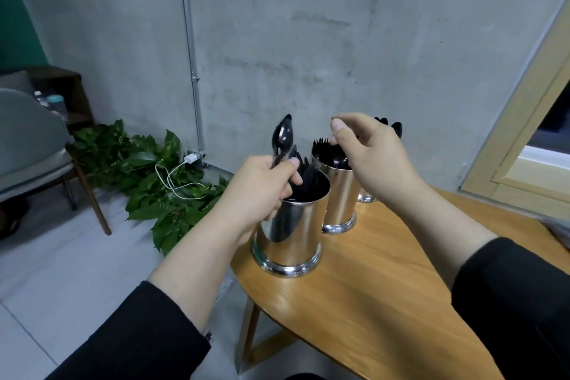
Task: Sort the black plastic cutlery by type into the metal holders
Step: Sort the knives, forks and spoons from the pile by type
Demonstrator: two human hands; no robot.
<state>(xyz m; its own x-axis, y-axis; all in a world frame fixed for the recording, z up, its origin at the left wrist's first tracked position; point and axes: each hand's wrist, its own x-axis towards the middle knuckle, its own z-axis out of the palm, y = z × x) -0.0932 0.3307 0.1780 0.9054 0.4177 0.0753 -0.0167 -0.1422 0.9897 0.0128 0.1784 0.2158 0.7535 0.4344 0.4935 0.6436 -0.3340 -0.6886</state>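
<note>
Cutlery: glossy black plastic, standing handles-down in the holders.
Holders: three polished metal cups with flared bases, in a row along the table's [370, 302] left edge toward the wall.
Near holder [291, 234]: dark flat pieces, type unclear.
Middle holder [340, 197]: forks [324, 148], tines up.
Far holder [367, 197]: mostly hidden behind the right hand; black tips [396, 128] show above.
Left hand [262, 191]: fingers curled round two spoons [282, 140], bowls up, above the near holder's rim.
Right hand [368, 157]: over the middle holder, fingers curled downward; whether it holds anything, I cannot tell.
</note>
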